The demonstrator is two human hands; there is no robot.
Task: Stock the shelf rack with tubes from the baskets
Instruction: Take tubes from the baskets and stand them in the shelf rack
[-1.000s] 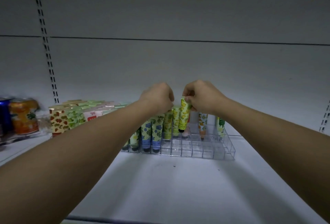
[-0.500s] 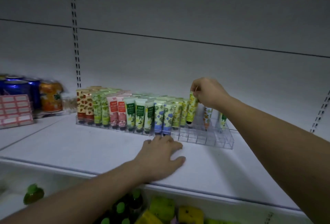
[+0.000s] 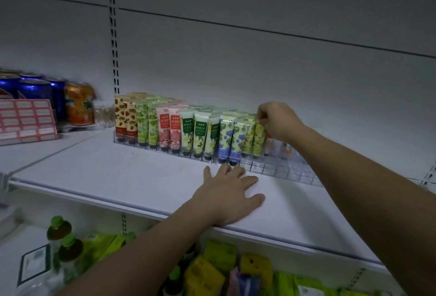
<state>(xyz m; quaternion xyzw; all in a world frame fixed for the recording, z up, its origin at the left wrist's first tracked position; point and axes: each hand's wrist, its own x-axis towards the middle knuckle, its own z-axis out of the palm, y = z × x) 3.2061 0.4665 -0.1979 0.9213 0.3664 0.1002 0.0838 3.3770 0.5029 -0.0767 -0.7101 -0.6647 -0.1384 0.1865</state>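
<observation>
Since a moment ago the right hand (image 3: 278, 120), fingers pinching its top, has lowered the yellow-flowered tube (image 3: 258, 139) into the clear plastic rack (image 3: 283, 170), while the left hand (image 3: 230, 195) lies flat, fingers spread, on the white shelf (image 3: 118, 177).

— Where's the left hand (image 3: 230, 193)?

— At about six o'clock, palm down, fingers spread and straight, forearm running in from seven o'clock.

— And the right hand (image 3: 277, 120)?

— Up at two o'clock, fingers curled in a pinch, knuckles up, its forearm stretching back toward four o'clock.
</observation>
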